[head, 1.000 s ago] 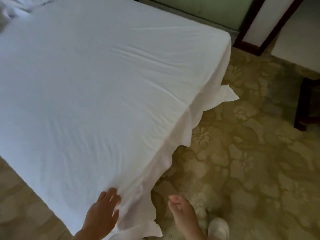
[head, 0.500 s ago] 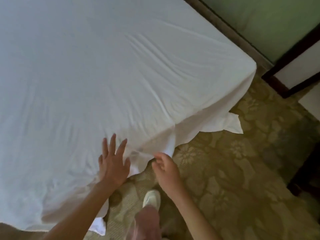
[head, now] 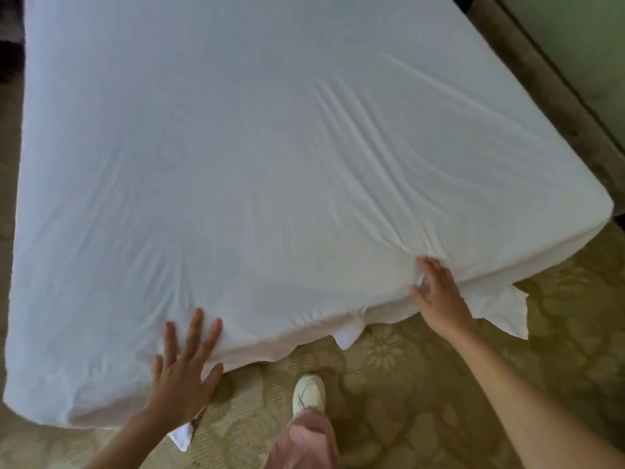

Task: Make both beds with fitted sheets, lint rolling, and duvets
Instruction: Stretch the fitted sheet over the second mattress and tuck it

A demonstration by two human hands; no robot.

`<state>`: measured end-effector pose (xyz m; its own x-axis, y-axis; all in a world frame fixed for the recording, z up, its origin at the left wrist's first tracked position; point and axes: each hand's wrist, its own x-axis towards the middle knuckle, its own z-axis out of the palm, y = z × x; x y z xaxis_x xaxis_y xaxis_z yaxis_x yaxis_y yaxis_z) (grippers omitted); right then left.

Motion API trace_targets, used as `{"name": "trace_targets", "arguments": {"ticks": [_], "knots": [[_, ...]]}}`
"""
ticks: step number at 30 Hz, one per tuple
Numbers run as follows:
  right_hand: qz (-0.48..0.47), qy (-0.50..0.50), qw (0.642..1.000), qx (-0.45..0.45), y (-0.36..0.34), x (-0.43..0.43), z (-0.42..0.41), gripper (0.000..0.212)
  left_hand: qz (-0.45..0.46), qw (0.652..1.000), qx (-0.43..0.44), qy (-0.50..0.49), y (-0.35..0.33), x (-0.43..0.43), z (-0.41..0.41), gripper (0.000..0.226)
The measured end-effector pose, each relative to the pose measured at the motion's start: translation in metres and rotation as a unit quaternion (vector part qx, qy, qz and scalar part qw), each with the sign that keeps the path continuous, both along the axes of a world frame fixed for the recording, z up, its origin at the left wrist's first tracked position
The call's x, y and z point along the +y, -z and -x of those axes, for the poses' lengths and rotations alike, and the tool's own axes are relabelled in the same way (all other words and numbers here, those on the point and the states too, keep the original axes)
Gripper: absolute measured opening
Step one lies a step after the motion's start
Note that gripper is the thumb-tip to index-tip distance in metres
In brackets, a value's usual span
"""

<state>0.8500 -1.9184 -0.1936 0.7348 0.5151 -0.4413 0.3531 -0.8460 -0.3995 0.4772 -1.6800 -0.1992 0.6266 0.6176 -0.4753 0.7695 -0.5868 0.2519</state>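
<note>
Sheet (head: pixel 287 170) is lying spread before me, hem overhanging the carpet (head: pixel 422 384), my flat left hand (head: pixel 184 370) pinning it while my right hand (head: pixel 438 296) is pinching its edge to draw out creases.

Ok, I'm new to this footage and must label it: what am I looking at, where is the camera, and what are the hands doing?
No machine here: a person makes a bed with bare hands. The one picture comes from a camera worn on their head, looking forward and down, so the arms enter from below. A creased white sheet is stretched across it, its loose edge hanging toward the patterned carpet. The left hand lies flat on the sheet, fingers spread. The right hand grips the sheet at the near edge, where creases fan out. Their white shoe shows between the arms.
</note>
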Motion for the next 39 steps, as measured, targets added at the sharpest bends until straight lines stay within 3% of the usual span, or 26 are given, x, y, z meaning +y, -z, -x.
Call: {"name": "trace_targets", "arguments": {"ticks": [5,8,11,13,15,16,18,21,27,31,39], "knots": [[-0.008,0.018,1.000,-0.020,-0.001,0.001,-0.002,0.057,-0.026,0.995,-0.042,0.081,0.002,-0.012,0.014,0.063],[-0.018,0.030,0.998,-0.060,-0.010,0.015,0.029,0.050,-0.022,0.998,-0.057,-0.013,-0.003,-0.032,0.031,0.067],[-0.059,-0.100,0.992,-0.046,-0.017,0.026,0.075,0.050,0.090,0.976,0.003,-0.197,-0.012,-0.056,0.052,0.067],[-0.073,-0.249,0.966,-0.016,-0.017,0.030,0.094,0.051,0.079,0.967,0.006,-0.242,-0.021,-0.070,0.058,0.063],[-0.039,-0.356,0.933,-0.043,-0.012,0.027,0.094,0.056,0.072,0.959,-0.019,-0.273,-0.028,-0.080,0.062,0.059],[-0.025,-0.357,0.932,-0.062,-0.008,0.024,0.093,0.060,0.068,0.954,-0.027,-0.290,-0.028,-0.082,0.064,0.055],[-0.030,-0.268,0.959,-0.091,-0.003,0.017,0.097,0.061,0.058,0.935,-0.055,-0.344,-0.028,-0.087,0.067,0.048],[-0.048,-0.179,0.975,-0.126,0.009,0.011,0.137,0.053,0.076,0.889,-0.104,-0.440,-0.020,-0.099,0.071,0.043],[0.000,-0.249,0.968,-0.018,0.041,-0.006,0.261,0.051,0.166,0.830,-0.158,-0.508,0.002,-0.138,0.111,0.040],[0.024,-0.265,0.963,0.030,0.045,0.014,0.323,0.052,0.163,0.787,-0.190,-0.563,0.010,-0.120,0.159,0.035],[-0.044,-0.201,0.976,0.065,0.063,0.093,0.417,0.047,0.140,0.761,-0.252,-0.581,0.024,-0.038,0.237,0.040]]}}
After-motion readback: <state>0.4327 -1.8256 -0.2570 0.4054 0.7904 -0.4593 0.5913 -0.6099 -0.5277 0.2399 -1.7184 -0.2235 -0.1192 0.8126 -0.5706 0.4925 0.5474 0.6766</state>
